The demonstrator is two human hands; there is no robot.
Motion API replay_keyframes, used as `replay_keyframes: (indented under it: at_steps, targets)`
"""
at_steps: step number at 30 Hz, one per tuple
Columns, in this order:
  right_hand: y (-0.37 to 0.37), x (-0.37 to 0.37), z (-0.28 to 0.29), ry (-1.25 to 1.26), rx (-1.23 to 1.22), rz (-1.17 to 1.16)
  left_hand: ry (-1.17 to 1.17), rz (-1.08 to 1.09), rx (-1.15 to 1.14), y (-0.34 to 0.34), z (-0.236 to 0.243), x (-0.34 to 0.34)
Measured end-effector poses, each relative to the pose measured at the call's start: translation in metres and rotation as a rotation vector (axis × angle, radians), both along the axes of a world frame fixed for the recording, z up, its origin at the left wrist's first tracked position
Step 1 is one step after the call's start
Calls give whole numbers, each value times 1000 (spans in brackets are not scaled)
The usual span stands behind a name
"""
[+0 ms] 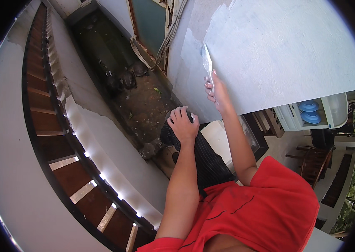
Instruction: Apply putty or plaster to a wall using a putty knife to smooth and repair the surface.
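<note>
My right hand [219, 92] is closed round the handle of a paintbrush [207, 64], which is smeared with white. Its pale tip points up and touches the wall [265, 63] or sits very close to it. Fresh white covers much of that wall, with an uneven edge against a greyer patch on the left. Over my bent knee, in dark striped trousers [206, 161], rests my left hand [183, 124]. Its fingers are apart and curve over the knee, with nothing held in them. Whitish smears show on the fingers of both hands.
Below on the left lies a narrow pond [106, 46] with several turtles [128, 79] at its edge. A slatted brown railing [45, 126] runs along the left. Cables [165, 48] hang beside the wall. To the right stands a white cabinet [335, 111] with blue plates [310, 111].
</note>
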State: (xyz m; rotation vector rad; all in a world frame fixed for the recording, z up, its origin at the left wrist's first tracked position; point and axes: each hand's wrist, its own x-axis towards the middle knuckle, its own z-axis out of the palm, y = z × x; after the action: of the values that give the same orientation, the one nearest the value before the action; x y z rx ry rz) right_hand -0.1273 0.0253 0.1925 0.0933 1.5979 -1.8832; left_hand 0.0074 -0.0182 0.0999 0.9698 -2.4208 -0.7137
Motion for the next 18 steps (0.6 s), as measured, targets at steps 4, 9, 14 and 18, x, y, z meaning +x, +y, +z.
replay_keyframes:
  at_steps: [4,9,14,18]
  targets:
    - [-8,5,5,25,70,104,-17,-5,-11,0,-2,0]
    - [-39,-19,0,-9,20,157,-16,-19,-10,5,-2,1]
    - [-56,-34,-15,-105,-119,-35,-15,-28,-15,8,-1,1]
    - [-47,-16,-21,-88,-147,-98,-12,-9,-26,5,-2,2]
